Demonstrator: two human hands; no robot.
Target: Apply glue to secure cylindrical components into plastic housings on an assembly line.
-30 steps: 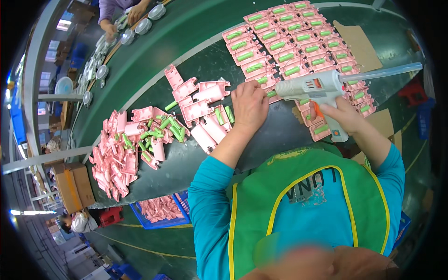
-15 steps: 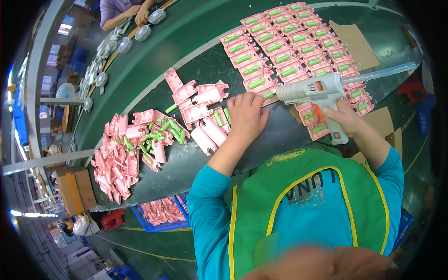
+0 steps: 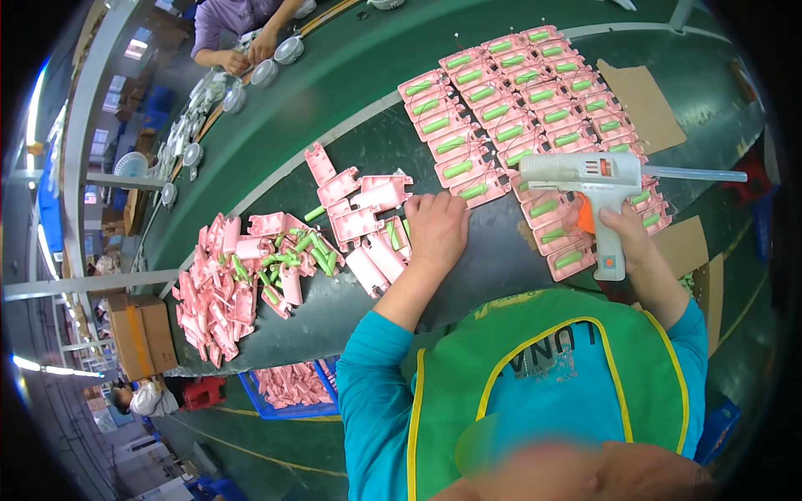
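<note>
Dark capital lettering, upside down in this view, runs across the chest of the teal shirt [image 3: 560, 397], framed by a green vest [image 3: 443, 417] with yellow piping. The glue gun [image 3: 576, 171] carries small dark markings too fine to read.

It is a pale plastic body with an orange trigger [image 3: 586, 215] and a smooth translucent glue stick [image 3: 702, 174] jutting from its rear. The right hand [image 3: 628, 232] has its grip closed round the handle, holding the gun over slanting rows of pink moulded shells [image 3: 493, 185], most of them bedding a green cylinder and thin dark wires. The left hand [image 3: 440, 230] is bent over the dark, smooth counter [image 3: 493, 250], close beside some loose pink casings [image 3: 382, 196]; whether its grip holds anything cannot be told. Further left lies a jumbled heap of pink parts [image 3: 213, 292] with loose green cylinders [image 3: 322, 259] at its edge.

Half a second ago the left fingertips were at the nearest shell of the front row, right by the gun's front end; now that shell lies uncovered, the hand has drawn left, and the gun sits farther from it.
</note>
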